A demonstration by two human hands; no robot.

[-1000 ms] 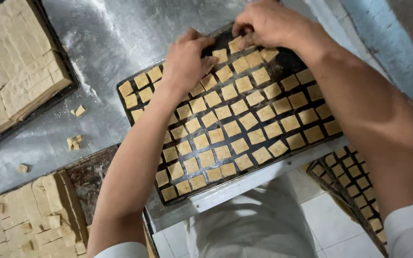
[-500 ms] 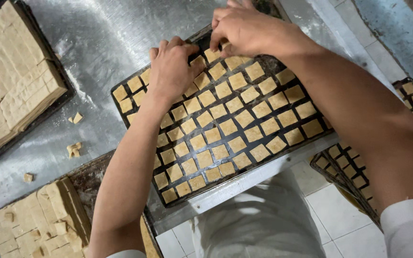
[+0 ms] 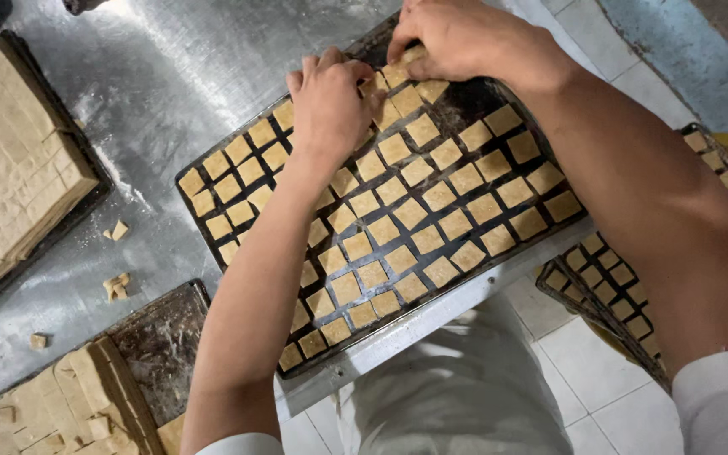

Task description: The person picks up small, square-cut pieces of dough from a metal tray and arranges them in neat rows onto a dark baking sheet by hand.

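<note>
Two hands (image 3: 330, 101), four dark trays (image 3: 457, 105), two scored dough slabs (image 3: 10, 168), several loose dough scraps (image 3: 116, 286)

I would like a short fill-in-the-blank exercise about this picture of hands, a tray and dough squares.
1. Both hands work at the ____ end of the dark tray, away from the person.
2. The dough pieces on this tray are cut into small ____.
3. The tray lies on a ____ table.
4. The right hand pinches a piece; the left hand lies ____ on the pieces.

Missing words: far; squares; metal; flat
</note>
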